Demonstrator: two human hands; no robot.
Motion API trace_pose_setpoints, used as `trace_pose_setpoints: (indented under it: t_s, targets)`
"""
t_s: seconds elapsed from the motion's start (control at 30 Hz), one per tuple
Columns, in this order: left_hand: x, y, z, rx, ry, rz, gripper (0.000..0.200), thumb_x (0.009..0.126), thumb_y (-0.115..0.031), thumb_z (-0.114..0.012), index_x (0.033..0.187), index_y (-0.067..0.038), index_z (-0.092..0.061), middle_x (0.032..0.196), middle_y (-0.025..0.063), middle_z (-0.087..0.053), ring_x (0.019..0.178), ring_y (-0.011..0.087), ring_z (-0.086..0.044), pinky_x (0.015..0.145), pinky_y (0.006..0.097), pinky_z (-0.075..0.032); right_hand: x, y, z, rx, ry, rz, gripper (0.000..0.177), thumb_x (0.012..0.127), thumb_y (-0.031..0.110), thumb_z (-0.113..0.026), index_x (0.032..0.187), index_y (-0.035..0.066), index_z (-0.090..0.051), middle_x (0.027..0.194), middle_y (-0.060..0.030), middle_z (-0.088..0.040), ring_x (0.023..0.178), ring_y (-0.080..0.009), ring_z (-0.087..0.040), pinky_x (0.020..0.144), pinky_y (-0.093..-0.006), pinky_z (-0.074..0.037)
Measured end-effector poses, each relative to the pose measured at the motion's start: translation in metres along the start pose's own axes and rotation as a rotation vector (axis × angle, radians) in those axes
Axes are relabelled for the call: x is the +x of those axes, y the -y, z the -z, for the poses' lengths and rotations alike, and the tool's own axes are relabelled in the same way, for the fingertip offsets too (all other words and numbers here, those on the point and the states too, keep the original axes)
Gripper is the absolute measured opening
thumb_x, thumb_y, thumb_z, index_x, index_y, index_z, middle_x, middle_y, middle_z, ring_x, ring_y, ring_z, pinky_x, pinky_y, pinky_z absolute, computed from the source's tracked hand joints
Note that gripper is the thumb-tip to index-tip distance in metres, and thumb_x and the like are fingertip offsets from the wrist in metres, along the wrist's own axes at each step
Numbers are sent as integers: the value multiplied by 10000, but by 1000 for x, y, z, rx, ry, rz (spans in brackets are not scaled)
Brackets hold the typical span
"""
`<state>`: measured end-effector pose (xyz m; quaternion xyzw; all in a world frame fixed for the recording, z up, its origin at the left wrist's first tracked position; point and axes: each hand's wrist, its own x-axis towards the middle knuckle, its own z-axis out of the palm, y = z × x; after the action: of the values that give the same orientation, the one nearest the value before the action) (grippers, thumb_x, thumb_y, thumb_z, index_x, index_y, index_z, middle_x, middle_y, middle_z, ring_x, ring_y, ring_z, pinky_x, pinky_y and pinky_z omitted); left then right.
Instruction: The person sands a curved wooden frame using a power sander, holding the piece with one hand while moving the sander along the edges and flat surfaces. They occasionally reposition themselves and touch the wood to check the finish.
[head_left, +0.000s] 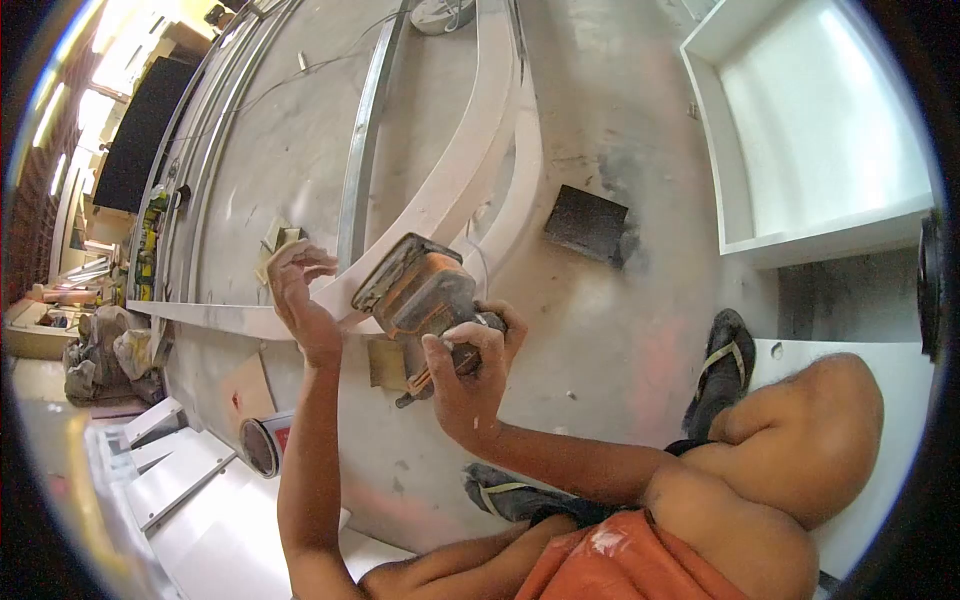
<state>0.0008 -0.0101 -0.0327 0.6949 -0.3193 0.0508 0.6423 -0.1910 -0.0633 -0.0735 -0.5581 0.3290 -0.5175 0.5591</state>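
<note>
An orange and black power sander, dusty all over, is tilted with its flat pad facing up and left. My right hand is wrapped round its rear end. Left of the sander, my left hand is raised beside the curved white frame, fingers bent and apart, with nothing visible in it. Whether its fingers touch the frame I cannot tell. A small yellowish piece lies on the floor below the sander, and another lies behind my left hand.
A dark square block lies on the grey floor. At the upper right stands a white open box. A can stands at lower left near white panels. Metal bars and a thin cable cross the floor.
</note>
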Motion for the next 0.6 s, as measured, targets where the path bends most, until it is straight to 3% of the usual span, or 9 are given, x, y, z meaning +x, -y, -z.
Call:
trace_pose_setpoints:
  t_s: [0.07,0.2,0.23,0.27,0.3,0.37,0.4,0.53,0.6]
  targets:
    - [-3,-1,0,119,51,14,222,1055,-230,-548,1097,-24,-616,995,94,-662,901,222,-645,851,395,-526,0,-8,-1,-9,-5,13,240,883,64,-772,1021,86,-577,1200,-173,-454,1145,-286,-479,1006,-411,-392]
    - [-3,2,-1,296,163,-97,112,966,-87,-663,1046,-38,-603,1024,112,-674,918,254,-655,838,385,-530,28,-27,9,-27,-52,4,201,877,20,-746,985,78,-588,1146,-164,-500,1169,-302,-486,1028,-431,-384]
    - [-1,-7,-7,449,265,-250,150,934,-85,-690,1061,-42,-621,1067,119,-680,953,276,-667,859,385,-537,42,-28,11,24,-72,-26,199,862,11,-752,975,72,-601,1170,-187,-503,1200,-335,-484,1031,-459,-385]
    - [-1,-14,-12,601,367,-403,193,902,-83,-716,1075,-47,-639,1110,126,-687,988,299,-680,880,384,-543,57,-28,16,-1,-92,35,164,873,18,-734,951,61,-596,1107,-147,-542,1172,-301,-501,1022,-431,-393]
    - [-3,-17,-15,602,368,-400,193,902,-83,-716,1075,-47,-639,1110,126,-687,988,299,-680,880,384,-543,73,-34,20,-2,-91,33,164,873,18,-734,951,61,-596,1107,-147,-542,1172,-301,-501,1022,-431,-393]
    - [-4,-20,-20,741,551,-629,306,840,-71,-755,1138,-80,-688,1226,98,-686,1135,314,-671,971,395,-544,104,-44,28,-47,-115,159,129,891,49,-724,927,54,-600,1032,-104,-575,1131,-266,-529,1007,-394,-404]
    - [-7,-20,-19,828,635,-607,400,835,-102,-777,1227,-143,-711,1316,38,-663,1258,278,-624,1051,418,-531,119,-44,31,-47,-120,158,129,891,49,-724,927,54,-600,1032,-104,-575,1131,-266,-529,1007,-394,-404]
    - [-6,-17,-25,958,704,-768,445,814,-120,-806,1242,-120,-681,1415,45,-601,1264,280,-622,1061,438,-537,180,-41,43,84,-113,-50,109,902,97,-715,947,30,-641,987,-69,-611,1001,-210,-578,950,-353,-442]
    - [-6,-21,-32,1025,697,-612,567,837,-236,-823,1368,-163,-638,1406,33,-607,1308,236,-583,1084,396,-522,213,-44,49,120,-101,-125,124,898,115,-713,958,22,-656,996,-69,-622,958,-194,-589,927,-344,-454]
